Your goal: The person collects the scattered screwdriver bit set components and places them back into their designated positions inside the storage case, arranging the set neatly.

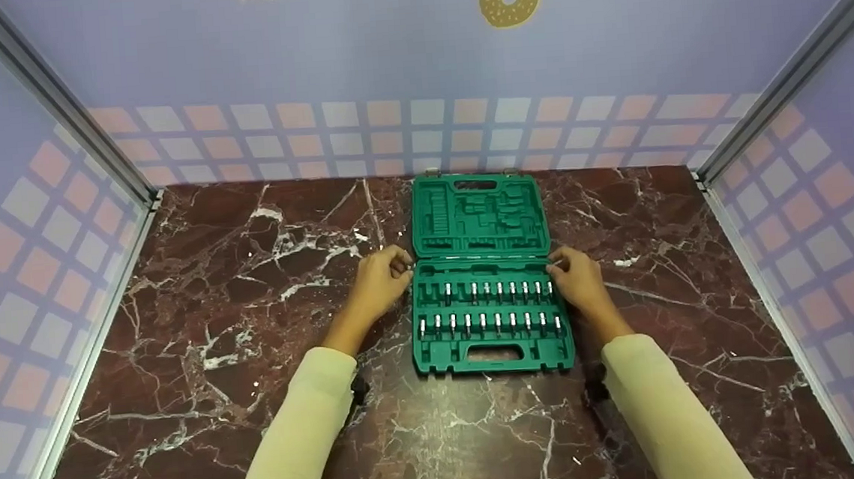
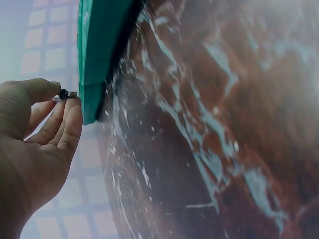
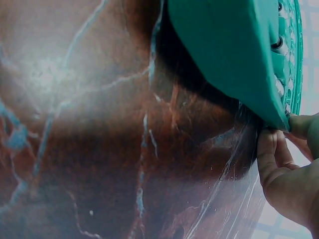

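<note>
A green tool case [image 1: 510, 354] lies open on the marble-patterned table, its lid folded back toward the wall. Two rows of metal bit sockets [image 1: 483, 321] stand in the lower half, with a gap toward the left of the upper row. Beside the case's left edge, my left hand [image 1: 381, 279] pinches a small metal socket [image 2: 64, 94] between thumb and fingers. On the other side, my right hand [image 3: 294, 174] grips the rim of the case near the hinge, thumb on top and fingers below.
Moulded recesses without tools show in the lid [image 1: 479, 213]. The table [image 1: 251, 297] spreads around the case, bounded by a tiled-pattern back wall [image 1: 358, 116] and side walls. Metal corner posts [image 1: 791, 75] stand at both back corners.
</note>
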`<state>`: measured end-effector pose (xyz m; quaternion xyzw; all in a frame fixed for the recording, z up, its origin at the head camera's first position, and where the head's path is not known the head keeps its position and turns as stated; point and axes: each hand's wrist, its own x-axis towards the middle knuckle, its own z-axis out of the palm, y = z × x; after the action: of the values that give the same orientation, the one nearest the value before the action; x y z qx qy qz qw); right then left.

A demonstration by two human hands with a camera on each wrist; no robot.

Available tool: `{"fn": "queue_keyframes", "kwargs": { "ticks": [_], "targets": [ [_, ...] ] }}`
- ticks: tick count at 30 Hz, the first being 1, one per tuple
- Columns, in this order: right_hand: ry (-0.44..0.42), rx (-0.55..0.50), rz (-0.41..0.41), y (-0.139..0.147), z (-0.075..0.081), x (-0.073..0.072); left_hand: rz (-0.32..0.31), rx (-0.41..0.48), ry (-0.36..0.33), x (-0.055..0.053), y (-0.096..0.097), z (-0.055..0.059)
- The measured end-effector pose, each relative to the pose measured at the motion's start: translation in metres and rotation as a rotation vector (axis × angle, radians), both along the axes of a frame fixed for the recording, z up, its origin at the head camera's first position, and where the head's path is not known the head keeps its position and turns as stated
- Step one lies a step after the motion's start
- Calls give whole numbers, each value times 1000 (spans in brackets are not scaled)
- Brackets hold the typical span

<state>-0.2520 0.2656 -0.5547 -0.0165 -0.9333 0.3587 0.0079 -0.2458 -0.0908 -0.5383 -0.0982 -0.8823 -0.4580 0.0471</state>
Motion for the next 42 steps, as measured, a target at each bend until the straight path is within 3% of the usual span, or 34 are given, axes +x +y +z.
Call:
{"fn": "queue_keyframes", "kwargs": {
  "ticks": [5, 10, 24, 42],
  "targets": [
    [-1, -3, 2, 0, 0, 1, -32, 27, -28, 6, 7, 5],
    [-8, -3, -2, 0, 0, 1, -55, -16, -80, 10, 16, 13],
    [8, -13, -5, 1, 0, 1, -192, -11, -129, 14, 44, 25],
    [17, -4, 10, 0, 2, 0, -326, -248, -144, 4, 71, 20]
  ]
}}
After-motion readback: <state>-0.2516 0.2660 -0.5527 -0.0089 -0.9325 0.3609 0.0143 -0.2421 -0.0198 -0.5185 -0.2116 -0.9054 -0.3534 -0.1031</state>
